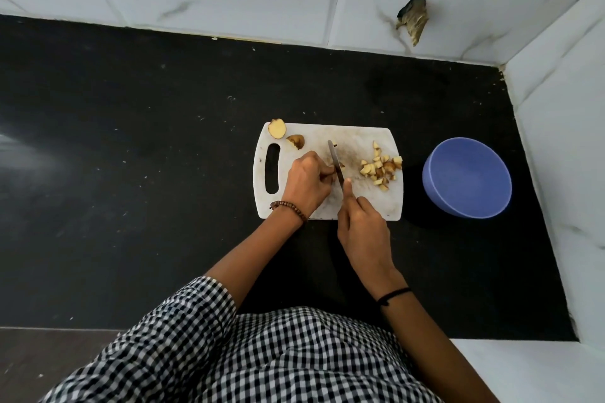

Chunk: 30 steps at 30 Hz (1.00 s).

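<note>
On the black speckled stone tabletop point(163, 141) a white plastic chopping board point(353, 136) is lying with its handle slot to the left. A cut potato half point(277, 128) is sitting at the board's far left corner, and a smaller brown-skinned potato wedge point(296, 141) is lying just beside it. Both are waiting beyond the left hand point(306, 181).

That hand is curling its fingers down onto the small pale potato piece point(341, 164) being cut, pinning it to the board. The piece is lying at the fingertips, mostly hidden under them, directly beneath the steel knife blade point(336, 161). The blade's long axis is running away from the person, tip tilting slightly left, and it is crossing the piece just right of the left fingertips.

The right hand point(363, 226) is gripping the knife handle, forefinger stretched along the spine. The left hand is the nearer one to the piece.

Further right a pile of diced potato cubes point(381, 168) is lying near the board's edge. A round blue plastic bowl point(466, 178) is standing apart on the tabletop.
</note>
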Each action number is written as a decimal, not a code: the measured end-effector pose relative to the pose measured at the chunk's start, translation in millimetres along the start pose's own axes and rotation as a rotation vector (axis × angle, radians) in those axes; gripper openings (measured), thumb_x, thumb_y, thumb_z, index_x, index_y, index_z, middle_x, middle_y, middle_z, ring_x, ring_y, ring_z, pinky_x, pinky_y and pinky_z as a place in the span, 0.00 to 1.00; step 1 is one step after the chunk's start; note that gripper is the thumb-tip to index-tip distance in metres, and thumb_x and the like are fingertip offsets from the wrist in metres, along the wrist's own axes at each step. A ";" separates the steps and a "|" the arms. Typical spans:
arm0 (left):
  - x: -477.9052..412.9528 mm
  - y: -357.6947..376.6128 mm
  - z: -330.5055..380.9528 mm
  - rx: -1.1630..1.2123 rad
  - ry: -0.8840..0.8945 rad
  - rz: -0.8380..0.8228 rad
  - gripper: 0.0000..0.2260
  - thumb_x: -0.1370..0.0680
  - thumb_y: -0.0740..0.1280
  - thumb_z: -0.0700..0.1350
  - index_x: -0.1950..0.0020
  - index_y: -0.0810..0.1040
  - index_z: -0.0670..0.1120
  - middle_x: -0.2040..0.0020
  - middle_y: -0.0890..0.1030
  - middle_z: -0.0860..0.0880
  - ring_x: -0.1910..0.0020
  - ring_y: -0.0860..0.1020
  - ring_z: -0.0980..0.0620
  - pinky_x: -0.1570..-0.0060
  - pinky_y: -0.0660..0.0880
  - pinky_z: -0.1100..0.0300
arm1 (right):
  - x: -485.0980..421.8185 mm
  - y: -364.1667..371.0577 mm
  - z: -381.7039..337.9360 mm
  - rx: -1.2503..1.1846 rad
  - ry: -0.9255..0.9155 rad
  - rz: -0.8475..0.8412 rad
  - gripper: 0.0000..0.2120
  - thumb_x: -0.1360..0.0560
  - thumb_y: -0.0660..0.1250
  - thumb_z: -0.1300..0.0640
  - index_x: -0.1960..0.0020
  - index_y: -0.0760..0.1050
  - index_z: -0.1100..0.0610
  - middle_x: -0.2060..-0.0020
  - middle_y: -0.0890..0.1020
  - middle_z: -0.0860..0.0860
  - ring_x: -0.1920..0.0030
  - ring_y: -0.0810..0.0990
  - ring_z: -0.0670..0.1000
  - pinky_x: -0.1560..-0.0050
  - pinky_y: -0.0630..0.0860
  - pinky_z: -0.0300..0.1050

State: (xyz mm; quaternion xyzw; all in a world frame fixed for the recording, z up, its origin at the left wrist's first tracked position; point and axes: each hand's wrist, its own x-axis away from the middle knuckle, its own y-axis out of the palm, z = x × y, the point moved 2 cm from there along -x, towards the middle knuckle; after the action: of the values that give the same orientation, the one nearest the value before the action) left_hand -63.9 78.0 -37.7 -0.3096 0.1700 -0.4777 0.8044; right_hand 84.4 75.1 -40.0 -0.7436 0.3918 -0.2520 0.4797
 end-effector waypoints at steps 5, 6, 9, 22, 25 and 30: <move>-1.7 0.4 -0.4 0.033 -0.041 -0.009 0.04 0.27 0.71 0.37 0.53 0.84 0.41 0.54 0.80 0.46 0.57 0.80 0.51 0.54 0.79 0.57 | -10.3 -2.0 3.4 -0.085 -0.002 -0.008 0.25 0.18 0.60 0.58 0.22 0.63 0.56 0.58 0.78 0.57 0.60 0.78 0.56 0.61 0.79 0.55; -1.4 0.3 0.0 0.036 -0.044 -0.007 0.04 0.27 0.72 0.37 0.54 0.84 0.41 0.54 0.80 0.46 0.57 0.80 0.51 0.54 0.79 0.57 | -13.7 -1.6 3.7 -0.090 0.000 -0.012 0.24 0.18 0.60 0.58 0.22 0.63 0.56 0.57 0.79 0.57 0.59 0.78 0.56 0.59 0.80 0.55; 0.2 -0.8 1.8 0.042 -0.049 0.000 0.03 0.27 0.72 0.37 0.55 0.84 0.40 0.55 0.81 0.45 0.57 0.80 0.51 0.55 0.79 0.59 | -17.2 -1.1 3.0 -0.105 0.013 -0.015 0.24 0.18 0.60 0.57 0.22 0.64 0.55 0.56 0.80 0.56 0.57 0.79 0.55 0.57 0.80 0.55; 4.9 0.9 -2.0 0.045 -0.033 0.046 0.07 0.27 0.71 0.37 0.50 0.84 0.41 0.53 0.81 0.46 0.55 0.79 0.53 0.54 0.74 0.69 | 2.1 -8.5 3.9 -0.013 0.024 -0.064 0.25 0.17 0.59 0.56 0.21 0.62 0.52 0.55 0.79 0.55 0.58 0.79 0.56 0.62 0.79 0.53; 6.9 2.1 -3.4 0.048 -0.022 0.064 0.07 0.27 0.71 0.37 0.50 0.84 0.41 0.53 0.81 0.46 0.55 0.79 0.52 0.53 0.75 0.67 | 12.7 -11.5 8.4 0.000 0.036 -0.088 0.25 0.17 0.58 0.55 0.21 0.61 0.51 0.54 0.78 0.54 0.58 0.79 0.54 0.61 0.78 0.51; 8.0 0.2 -2.0 0.096 -0.037 0.081 0.07 0.26 0.71 0.38 0.49 0.84 0.41 0.53 0.82 0.46 0.55 0.80 0.54 0.51 0.76 0.68 | 24.7 -18.2 15.3 0.005 0.058 -0.102 0.24 0.17 0.59 0.54 0.22 0.62 0.50 0.55 0.79 0.52 0.58 0.78 0.52 0.60 0.79 0.51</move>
State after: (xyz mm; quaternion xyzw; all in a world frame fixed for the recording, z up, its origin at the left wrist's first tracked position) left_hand -61.1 70.3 -39.2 -0.2725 0.1444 -0.4466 0.8399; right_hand 116.0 66.8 -29.8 -0.7538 0.3666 -0.2985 0.4565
